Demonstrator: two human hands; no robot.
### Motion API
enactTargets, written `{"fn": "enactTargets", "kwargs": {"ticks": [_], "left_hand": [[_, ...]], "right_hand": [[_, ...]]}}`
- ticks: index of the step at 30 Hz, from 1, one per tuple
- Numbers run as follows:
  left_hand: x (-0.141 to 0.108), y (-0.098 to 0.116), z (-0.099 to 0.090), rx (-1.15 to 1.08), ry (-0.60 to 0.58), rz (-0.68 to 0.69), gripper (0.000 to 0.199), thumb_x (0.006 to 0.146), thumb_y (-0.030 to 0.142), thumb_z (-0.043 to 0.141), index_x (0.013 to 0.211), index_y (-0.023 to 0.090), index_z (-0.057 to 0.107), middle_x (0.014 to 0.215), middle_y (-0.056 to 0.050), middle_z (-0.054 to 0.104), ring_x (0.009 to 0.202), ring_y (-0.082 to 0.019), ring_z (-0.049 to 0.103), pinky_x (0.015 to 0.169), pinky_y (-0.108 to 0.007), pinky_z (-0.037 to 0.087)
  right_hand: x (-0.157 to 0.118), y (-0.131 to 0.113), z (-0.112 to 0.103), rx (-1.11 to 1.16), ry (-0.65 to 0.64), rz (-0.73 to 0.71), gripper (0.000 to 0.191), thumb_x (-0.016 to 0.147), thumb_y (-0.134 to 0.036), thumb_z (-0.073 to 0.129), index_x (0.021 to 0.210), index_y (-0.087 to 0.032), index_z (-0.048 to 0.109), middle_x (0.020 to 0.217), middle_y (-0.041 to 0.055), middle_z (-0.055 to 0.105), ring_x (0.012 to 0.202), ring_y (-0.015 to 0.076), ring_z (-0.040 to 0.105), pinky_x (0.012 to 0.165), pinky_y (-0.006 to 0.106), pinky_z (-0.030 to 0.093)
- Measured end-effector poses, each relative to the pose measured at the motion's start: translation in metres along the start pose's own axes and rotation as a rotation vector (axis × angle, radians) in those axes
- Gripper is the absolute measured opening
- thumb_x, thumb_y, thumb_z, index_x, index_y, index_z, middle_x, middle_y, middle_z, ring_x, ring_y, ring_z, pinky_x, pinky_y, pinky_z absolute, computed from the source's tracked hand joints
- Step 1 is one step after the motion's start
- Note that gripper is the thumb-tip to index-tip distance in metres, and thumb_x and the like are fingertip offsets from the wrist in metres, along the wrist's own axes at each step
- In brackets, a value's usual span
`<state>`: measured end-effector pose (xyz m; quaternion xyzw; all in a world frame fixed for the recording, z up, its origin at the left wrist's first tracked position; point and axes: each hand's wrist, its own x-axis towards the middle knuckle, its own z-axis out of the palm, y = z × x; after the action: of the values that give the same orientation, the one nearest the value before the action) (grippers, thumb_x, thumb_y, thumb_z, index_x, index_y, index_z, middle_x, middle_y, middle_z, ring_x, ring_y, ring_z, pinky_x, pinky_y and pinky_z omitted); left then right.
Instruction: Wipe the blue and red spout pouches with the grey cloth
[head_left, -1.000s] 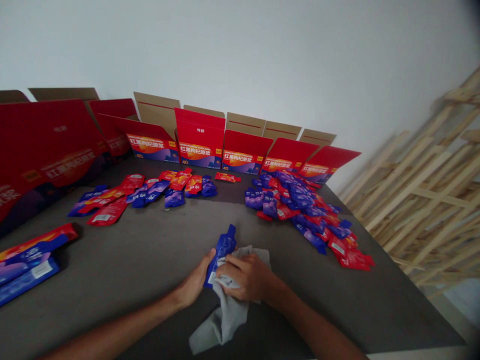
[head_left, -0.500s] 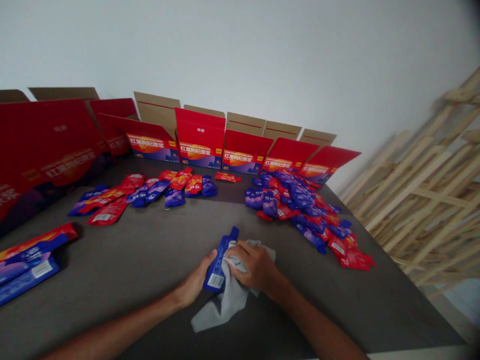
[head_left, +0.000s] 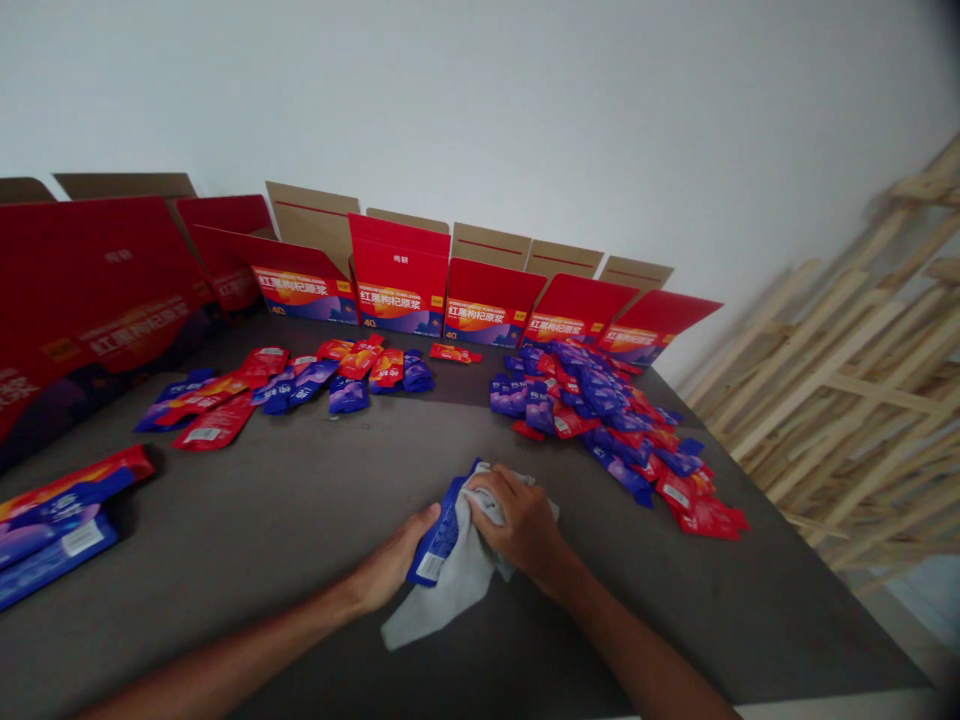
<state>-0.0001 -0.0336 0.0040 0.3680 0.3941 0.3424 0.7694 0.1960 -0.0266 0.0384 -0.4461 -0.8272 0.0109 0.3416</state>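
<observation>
Though half hidden by grey cloth [head_left: 454,590], a blue pouch [head_left: 435,540] in the left hand's [head_left: 397,558] grip, right hand [head_left: 521,525] clenched over it

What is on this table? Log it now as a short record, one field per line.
Left hand: the left hand holds the blue pouch by its edge
Right hand: the right hand presses the grey cloth against the pouch
Surface: dark grey table
Loose items: red and blue pouches in a large heap, more red and blue pouches scattered
Back edge: red printed cartons, unfolded, upright
Right side: wooden slats
</observation>
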Motion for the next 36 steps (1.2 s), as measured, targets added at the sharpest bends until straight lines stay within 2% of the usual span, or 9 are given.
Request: {"fn": "enactTargets", "kwargs": {"ticks": [3,8,11,14,19,23,26,32,36], "left_hand": [[0.000,0.001,0.001,-0.025,-0.005,-0.003,0.041,0.083,0.053,0.063,0.096,0.016,0.074,0.087,-0.005,0.076,0.088,-0.023,0.065,0.088,-0.032,0.045],[0.001,0.004,0.008,-0.126,0.037,0.026,0.043,0.082,0.056,0.063,0.091,0.014,0.073,0.084,-0.007,0.074,0.082,-0.023,0.066,0.086,-0.033,0.046],[0.001,0.007,0.011,-0.134,0.021,0.003,0.045,0.080,0.057,0.064,0.088,0.013,0.072,0.080,-0.006,0.074,0.076,-0.022,0.066,0.082,-0.033,0.047],[0.000,0.010,0.012,-0.161,0.006,0.000,0.042,0.079,0.056,0.066,0.087,0.014,0.072,0.079,-0.006,0.074,0.077,-0.021,0.067,0.084,-0.032,0.047],[0.001,0.010,0.011,-0.165,0.002,-0.003,0.042,0.078,0.054,0.069,0.093,0.015,0.073,0.087,-0.006,0.076,0.089,-0.023,0.068,0.092,-0.033,0.044],[0.001,0.007,0.008,-0.134,-0.002,-0.016,0.040,0.080,0.053,0.067,0.090,0.015,0.073,0.082,-0.005,0.076,0.082,-0.023,0.068,0.088,-0.033,0.045],[0.000,0.007,0.009,-0.175,0.008,-0.001,0.036,0.080,0.050,0.069,0.086,0.015,0.073,0.077,-0.004,0.075,0.079,-0.021,0.067,0.085,-0.032,0.046],[-0.001,0.011,0.011,-0.271,0.014,-0.013,0.035,0.076,0.049,0.073,0.082,0.014,0.072,0.072,-0.003,0.073,0.069,-0.019,0.066,0.073,-0.030,0.047],[-0.001,0.011,0.009,-0.286,-0.010,-0.016,0.035,0.079,0.048,0.070,0.083,0.014,0.071,0.070,-0.003,0.073,0.066,-0.018,0.066,0.072,-0.029,0.047]], "right_hand": [[-0.001,0.001,0.002,0.014,-0.049,-0.055,0.014,0.090,-0.022,0.061,0.104,-0.021,0.060,0.095,0.0042,0.066,0.082,0.0166,0.065,0.070,0.025,0.049],[-0.008,0.000,0.009,0.035,-0.241,-0.254,0.022,0.088,-0.031,0.062,0.108,-0.022,0.061,0.099,0.0033,0.067,0.075,0.0147,0.063,0.061,0.024,0.045],[-0.011,-0.001,0.011,0.032,-0.285,-0.352,0.024,0.087,-0.033,0.064,0.108,-0.023,0.061,0.098,0.0017,0.068,0.074,0.0153,0.064,0.060,0.025,0.044],[-0.010,-0.001,0.010,0.021,-0.240,-0.307,0.022,0.086,-0.032,0.065,0.106,-0.023,0.062,0.097,0.0021,0.068,0.074,0.0154,0.064,0.060,0.024,0.045],[-0.004,-0.001,0.006,-0.006,-0.063,-0.056,0.016,0.089,-0.024,0.063,0.105,-0.022,0.061,0.098,0.0046,0.068,0.084,0.0169,0.067,0.070,0.024,0.049],[-0.001,-0.001,0.004,0.013,-0.010,0.027,0.014,0.090,-0.020,0.060,0.103,-0.021,0.060,0.096,0.0039,0.066,0.085,0.0168,0.067,0.071,0.024,0.050],[-0.002,0.000,0.005,0.025,-0.065,-0.045,0.015,0.089,-0.022,0.061,0.104,-0.021,0.060,0.097,0.0042,0.067,0.084,0.0165,0.066,0.071,0.024,0.050],[-0.009,-0.002,0.007,0.010,-0.290,-0.323,0.024,0.088,-0.034,0.063,0.110,-0.023,0.061,0.099,0.0035,0.067,0.075,0.0157,0.064,0.062,0.024,0.046],[-0.008,-0.003,0.005,-0.005,-0.292,-0.331,0.025,0.088,-0.034,0.064,0.111,-0.023,0.060,0.101,0.0034,0.067,0.076,0.0154,0.064,0.063,0.024,0.046]]}}
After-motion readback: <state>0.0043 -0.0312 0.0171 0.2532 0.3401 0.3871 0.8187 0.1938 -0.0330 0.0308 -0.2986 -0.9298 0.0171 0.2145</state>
